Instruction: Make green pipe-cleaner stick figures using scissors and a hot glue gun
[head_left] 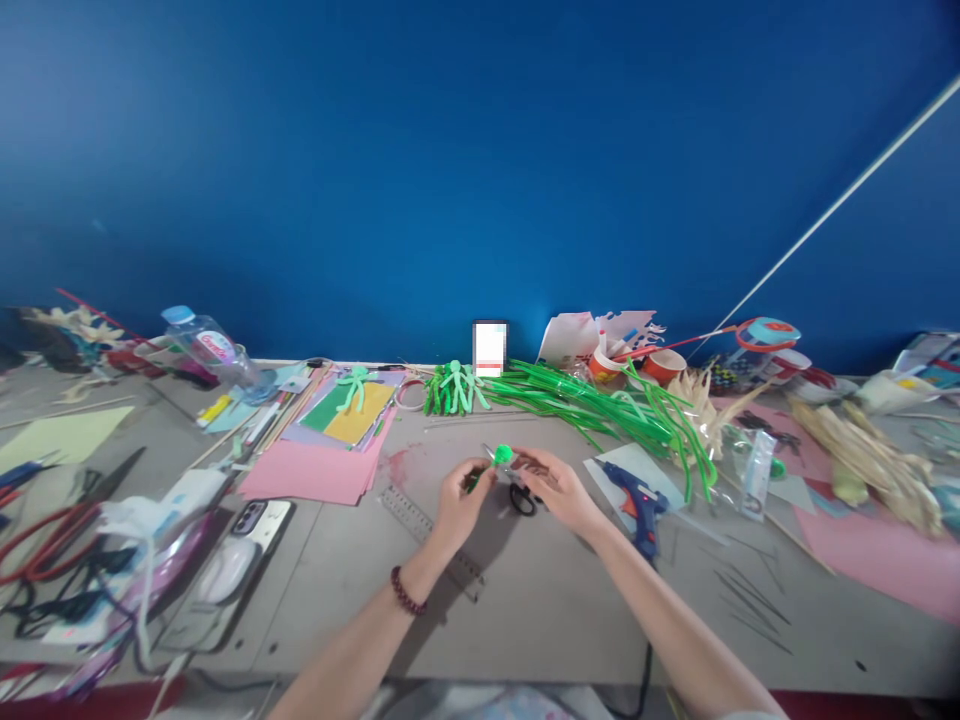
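Note:
A small bright green fuzzy piece (pixel 503 454) is between my two hands, above the middle of the table. My left hand (pixel 465 497) has its fingers closed on the green piece from the left, with a dark green bit showing under the fingers. On the other side, my right hand (pixel 553 484) is closed beside the piece; what its fingertips grip is too small to tell. Black-handled scissors (pixel 523 500) are just below my right fingers, their blades pointing up toward the green piece. A clear ruler (pixel 409 517) lies on the table behind my left wrist.
Green pipe cleaners (pixel 592 395) and small green figures (pixel 455 388) lie along the back. A blue glue gun (pixel 637 500) rests at right. Left are pink paper (pixel 322 472), a phone (pixel 240 560) and a bottle (pixel 214 345). A small lit screen (pixel 490 348) stands against the wall.

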